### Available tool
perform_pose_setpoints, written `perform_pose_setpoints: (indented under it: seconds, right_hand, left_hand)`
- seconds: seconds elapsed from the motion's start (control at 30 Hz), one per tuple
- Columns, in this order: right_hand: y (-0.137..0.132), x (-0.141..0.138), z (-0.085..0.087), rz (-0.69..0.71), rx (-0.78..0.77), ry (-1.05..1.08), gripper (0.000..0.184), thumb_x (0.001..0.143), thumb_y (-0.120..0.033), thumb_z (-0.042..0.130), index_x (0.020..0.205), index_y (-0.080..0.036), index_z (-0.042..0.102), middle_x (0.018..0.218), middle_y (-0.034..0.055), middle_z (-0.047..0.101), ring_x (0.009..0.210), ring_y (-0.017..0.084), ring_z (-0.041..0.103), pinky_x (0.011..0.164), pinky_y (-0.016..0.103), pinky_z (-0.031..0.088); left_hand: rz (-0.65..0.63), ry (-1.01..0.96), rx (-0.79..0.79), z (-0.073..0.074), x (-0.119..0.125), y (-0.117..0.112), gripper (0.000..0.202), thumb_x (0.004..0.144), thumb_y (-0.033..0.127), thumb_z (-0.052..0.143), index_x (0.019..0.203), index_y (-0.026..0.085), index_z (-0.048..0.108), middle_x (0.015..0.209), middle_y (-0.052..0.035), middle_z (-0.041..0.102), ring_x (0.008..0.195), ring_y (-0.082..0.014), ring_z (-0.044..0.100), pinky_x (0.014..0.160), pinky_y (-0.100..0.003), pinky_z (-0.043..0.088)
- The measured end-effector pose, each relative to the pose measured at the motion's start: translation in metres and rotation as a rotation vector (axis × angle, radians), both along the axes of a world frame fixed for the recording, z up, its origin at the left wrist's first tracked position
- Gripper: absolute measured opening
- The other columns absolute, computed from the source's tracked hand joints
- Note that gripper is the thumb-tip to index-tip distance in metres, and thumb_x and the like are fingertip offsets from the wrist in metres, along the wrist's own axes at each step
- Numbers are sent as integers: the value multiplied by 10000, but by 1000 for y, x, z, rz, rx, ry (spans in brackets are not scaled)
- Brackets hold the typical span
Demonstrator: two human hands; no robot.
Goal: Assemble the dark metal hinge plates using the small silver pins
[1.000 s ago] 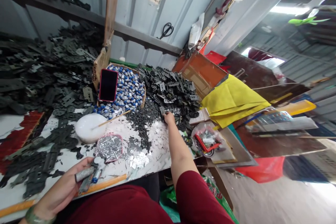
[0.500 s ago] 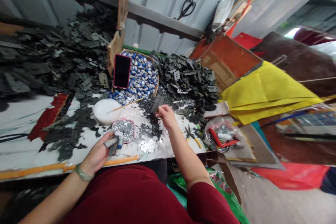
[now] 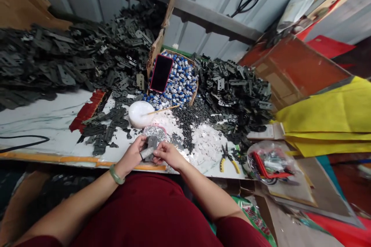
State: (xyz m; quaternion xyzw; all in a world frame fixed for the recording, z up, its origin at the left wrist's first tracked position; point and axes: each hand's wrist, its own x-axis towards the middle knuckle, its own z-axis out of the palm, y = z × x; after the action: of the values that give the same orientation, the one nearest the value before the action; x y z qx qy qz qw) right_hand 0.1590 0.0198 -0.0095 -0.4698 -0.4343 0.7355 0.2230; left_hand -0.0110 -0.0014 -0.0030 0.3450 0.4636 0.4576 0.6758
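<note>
Over the table's front edge, my left hand [image 3: 131, 159] grips a dark grey plastic part [image 3: 152, 142]; a grey wrapping covers its thumb. My right hand [image 3: 170, 155] meets it from the right, with fingertips pinched at the part's lower right side. Fingers hide much of the part, so whether it is one piece or two pressed together is unclear. Just behind the hands sits a pink-rimmed dish [image 3: 165, 133] of small shiny metal bits. Farther back are a white bowl [image 3: 138, 115] with a thin wooden stick [image 3: 165, 109] across it and small blue-and-silver motors [image 3: 185, 81].
A phone [image 3: 161, 73] leans on the motors. Heaps of grey plastic parts [image 3: 232, 88] lie at both sides. Small black pieces [image 3: 189, 117] and white pieces [image 3: 207, 142] cover the middle. Yellow-handled pliers [image 3: 228, 160] and a clear bowl of tools [image 3: 269, 162] sit right.
My right hand has come back from the black pieces with a flat grey part and joined my left hand. The view has turned left. The motor seen in my left hand is now hidden.
</note>
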Motion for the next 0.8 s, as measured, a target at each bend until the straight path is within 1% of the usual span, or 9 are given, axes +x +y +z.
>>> perform_pose_setpoints:
  seconds: [0.07, 0.17, 0.27, 0.4, 0.43, 0.53, 0.6, 0.7, 0.8]
  right_hand:
    - [5, 4, 4, 84, 41, 15, 463, 618, -590, 721, 697, -195, 491, 585, -39, 628, 536, 116, 589, 513, 229, 446]
    - [10, 9, 8, 129, 164, -13, 492, 681, -670, 619, 694, -189, 517, 601, -35, 591, 548, 103, 541, 497, 209, 383]
    - [4, 7, 5, 104, 288, -92, 490, 702, -668, 603, 673, -187, 517, 572, -48, 519, 541, 89, 466, 509, 209, 340]
    - [-9, 2, -6, 6, 337, -151, 477, 734, -654, 580, 654, -195, 476, 560, -57, 473, 535, 87, 424, 516, 214, 319]
    - [-10, 3, -8, 27, 341, -151, 478, 741, -657, 568, 658, -194, 480, 568, -54, 485, 542, 90, 433, 521, 215, 326]
    - [2, 16, -8, 222, 408, -192, 465, 802, -634, 508, 681, -185, 538, 622, -27, 551, 604, 115, 497, 575, 229, 373]
    - [19, 30, -7, 240, 578, -395, 400, 852, -545, 506, 690, -187, 583, 675, -2, 586, 680, 140, 527, 643, 248, 392]
    - [43, 52, -10, 80, 873, -883, 187, 861, -315, 571, 734, -188, 626, 777, 52, 618, 814, 184, 528, 740, 283, 389]
    - [53, 63, -18, 136, 983, -1122, 102, 835, -147, 559, 778, -169, 640, 825, 90, 633, 868, 208, 522, 772, 307, 390]
  left_hand:
    - [-22, -5, 23, -1, 2, 1, 411, 574, 141, 761, 933, 186, 567, 846, -28, 688, 755, -180, 626, 709, -272, 477]
    - [-82, -34, 13, -1, 4, -1, 396, 600, 143, 748, 965, 177, 596, 905, -53, 696, 833, -196, 641, 786, -295, 480]
    - [-134, -6, 31, 1, 5, -6, 399, 603, 142, 741, 980, 180, 615, 913, -57, 699, 846, -209, 645, 770, -300, 492]
    - [-155, 117, 108, 0, 3, -13, 400, 601, 116, 726, 980, 196, 625, 892, -40, 700, 822, -202, 646, 770, -299, 497]
    - [-162, 140, 116, -1, 3, -14, 400, 598, 114, 727, 976, 198, 627, 881, -39, 701, 812, -202, 646, 768, -301, 499]
    - [-186, 139, 80, -5, 3, -13, 360, 593, 131, 737, 933, 189, 632, 855, -45, 704, 792, -204, 645, 757, -304, 499]
    - [-176, 104, 12, -7, 4, -11, 314, 600, 163, 742, 893, 177, 633, 848, -50, 704, 789, -201, 641, 742, -293, 493]
    - [-144, 73, -72, -8, 4, -9, 299, 583, 206, 762, 850, 163, 634, 835, -46, 698, 789, -199, 632, 721, -280, 480]
    - [-136, 51, -92, -6, 4, -8, 324, 551, 222, 787, 832, 158, 639, 831, -39, 694, 802, -198, 625, 744, -282, 468]
